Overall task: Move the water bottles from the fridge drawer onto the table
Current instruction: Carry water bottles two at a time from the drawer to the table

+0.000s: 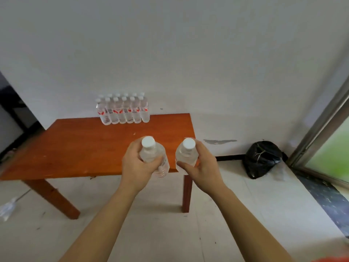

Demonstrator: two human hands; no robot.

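Observation:
My left hand (137,163) grips a clear water bottle (151,153) with a white cap, held upright over the near right part of the orange wooden table (75,148). My right hand (203,163) grips a second white-capped water bottle (186,154) just beyond the table's right front corner. Several more bottles with red-and-white labels (123,110) stand in two rows at the table's back edge against the wall. The fridge drawer is out of view.
A black plastic bag (261,159) lies on the floor by the wall to the right. A metal-framed glass door (324,129) runs along the far right. Crumpled clear plastic (8,207) lies on the tiled floor at the left. A dark doorway (11,114) opens at the left.

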